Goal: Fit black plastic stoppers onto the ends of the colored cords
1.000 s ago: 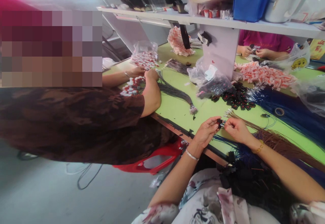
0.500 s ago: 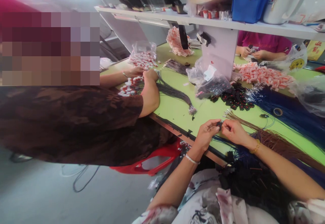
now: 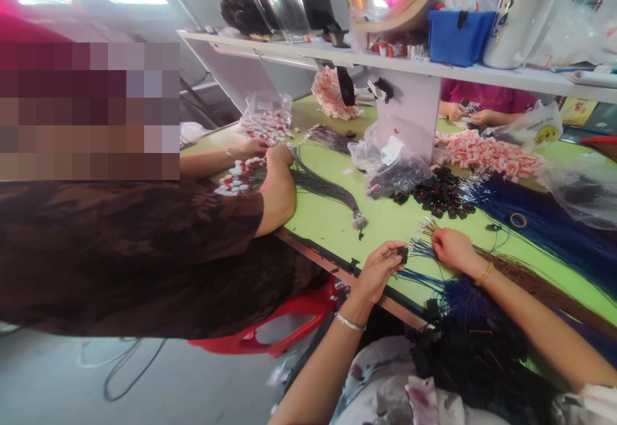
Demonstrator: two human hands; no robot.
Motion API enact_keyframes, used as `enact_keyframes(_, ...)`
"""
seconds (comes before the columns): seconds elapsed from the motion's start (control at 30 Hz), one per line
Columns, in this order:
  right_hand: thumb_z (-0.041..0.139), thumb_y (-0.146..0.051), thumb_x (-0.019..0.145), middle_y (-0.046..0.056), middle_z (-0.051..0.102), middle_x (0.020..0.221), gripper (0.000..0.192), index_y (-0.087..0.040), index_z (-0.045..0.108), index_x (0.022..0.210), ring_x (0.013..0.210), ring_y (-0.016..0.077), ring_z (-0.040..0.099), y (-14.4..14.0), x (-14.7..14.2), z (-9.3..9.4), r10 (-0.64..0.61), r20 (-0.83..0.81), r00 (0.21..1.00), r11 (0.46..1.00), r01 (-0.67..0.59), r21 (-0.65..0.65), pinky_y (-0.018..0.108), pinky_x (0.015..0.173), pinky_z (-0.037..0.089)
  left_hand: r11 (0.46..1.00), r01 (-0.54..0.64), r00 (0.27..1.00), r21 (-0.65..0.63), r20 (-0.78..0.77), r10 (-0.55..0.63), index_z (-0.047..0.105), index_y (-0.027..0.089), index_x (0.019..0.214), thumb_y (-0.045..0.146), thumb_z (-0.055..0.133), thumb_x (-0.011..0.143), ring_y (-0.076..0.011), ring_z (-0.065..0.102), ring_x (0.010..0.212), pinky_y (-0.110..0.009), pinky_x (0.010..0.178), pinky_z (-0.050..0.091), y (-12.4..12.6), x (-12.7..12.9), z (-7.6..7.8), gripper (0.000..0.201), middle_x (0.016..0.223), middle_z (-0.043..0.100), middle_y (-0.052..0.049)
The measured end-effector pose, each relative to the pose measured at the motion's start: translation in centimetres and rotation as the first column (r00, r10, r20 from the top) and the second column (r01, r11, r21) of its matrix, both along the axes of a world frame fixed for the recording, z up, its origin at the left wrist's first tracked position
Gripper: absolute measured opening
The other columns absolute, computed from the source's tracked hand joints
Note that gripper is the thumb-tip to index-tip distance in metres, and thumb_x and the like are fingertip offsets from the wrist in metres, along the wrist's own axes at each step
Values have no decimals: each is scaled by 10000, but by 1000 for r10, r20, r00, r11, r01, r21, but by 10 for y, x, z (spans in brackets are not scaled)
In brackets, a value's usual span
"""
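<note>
My left hand (image 3: 380,269) pinches a small black connector housing (image 3: 403,255) between thumb and fingers, just over the table's front edge. To its right, my right hand (image 3: 453,250) is closed, with curled fingers down at the wire ends; what lies between the fingertips is hidden. Brown wires (image 3: 515,267) with metal-tipped ends run under and behind this hand. Blue wires (image 3: 420,246), also with bright tips, lie between my two hands. Farther back is a pile of black housings (image 3: 441,193) like the one in my left hand.
At left a co-worker's hands (image 3: 277,153) handle grey wires (image 3: 328,187). A plastic bag (image 3: 385,161), pink-and-white connectors (image 3: 491,155), a tape ring (image 3: 518,220) and dark blue wires (image 3: 554,213) lie beyond. A shelf (image 3: 299,52) overhangs the table; a red stool (image 3: 270,332) stands below.
My hands have come apart. The right has left the black housing for the wire ends, while the left keeps it, slightly lower and leftward. The view has shifted a little.
</note>
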State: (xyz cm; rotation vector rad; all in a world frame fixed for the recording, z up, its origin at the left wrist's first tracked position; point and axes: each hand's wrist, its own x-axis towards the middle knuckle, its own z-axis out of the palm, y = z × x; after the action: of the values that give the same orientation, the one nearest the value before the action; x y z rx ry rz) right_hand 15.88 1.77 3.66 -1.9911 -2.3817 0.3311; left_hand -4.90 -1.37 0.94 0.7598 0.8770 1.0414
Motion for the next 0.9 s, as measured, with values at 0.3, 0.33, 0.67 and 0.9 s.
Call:
enact_keyframes(0.3,477,-223,852,26,615,670,106,-172,549,796,573,137,517,-2,2,-7,42,-284,958,995,-13,102,243,548,298,998,-40,995,-50,91,45,681,155,916,268,786,647,-83,519,689,-196,620,414,1,15,2,310,801,604,-22)
enact_keyframes(0.33,479,-225,850,4,594,640,107,-177,538,775,554,125,495,-2,2,-6,61,-377,924,994,-20,112,233,544,302,998,-35,992,-61,117,42,678,154,921,264,790,642,-81,517,686,-194,616,411,2,18,3,320,799,601,-20)
enact_keyframes(0.67,510,-213,766,-53,437,543,122,-161,546,662,501,80,354,-17,-9,7,76,-757,649,997,-30,74,191,486,282,990,15,944,-143,328,33,659,142,921,190,783,632,-93,540,726,-204,654,420,8,38,6,319,839,609,-30)
enact_keyframes(0.9,547,-203,682,-58,416,494,122,-169,514,570,470,75,318,-23,-12,9,108,-677,728,987,4,162,200,473,258,986,52,931,-161,365,10,649,131,937,173,760,658,-103,565,726,-224,681,427,8,39,4,304,838,629,-41)
